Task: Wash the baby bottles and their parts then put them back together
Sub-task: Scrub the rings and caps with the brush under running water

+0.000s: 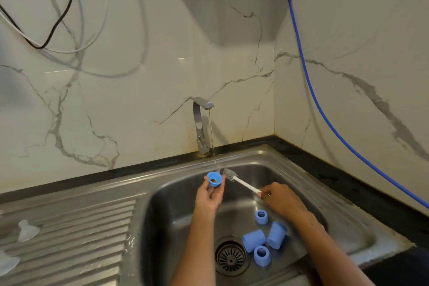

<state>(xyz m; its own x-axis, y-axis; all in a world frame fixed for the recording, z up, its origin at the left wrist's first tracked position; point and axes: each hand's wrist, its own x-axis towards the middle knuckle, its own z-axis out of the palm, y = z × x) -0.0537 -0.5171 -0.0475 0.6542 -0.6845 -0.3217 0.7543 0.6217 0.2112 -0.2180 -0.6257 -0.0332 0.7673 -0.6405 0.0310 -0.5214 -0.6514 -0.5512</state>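
Five blue plastic bottle parts are counted. One blue ring-shaped plastic collar (214, 179) is pinched between the fingertips of the left hand (210, 194) under a thin stream of water (212, 139) from the steel tap (200, 126). A white-handled bottle brush with grey bristles (239, 181) is gripped at its handle end by the curled fingers of the right hand (282, 199), its bristles at 3 o'clock of the collar, just beside it. Two blue screw rings (261, 216) (262, 255) and two blue cylindrical caps (253, 240) (276, 234) lie in the stainless steel sink (181, 216), at 3 o'clock of the round drain strainer (231, 255). Two clear silicone teats (27, 231) (8, 262) rest on the ribbed draining board (76, 239).
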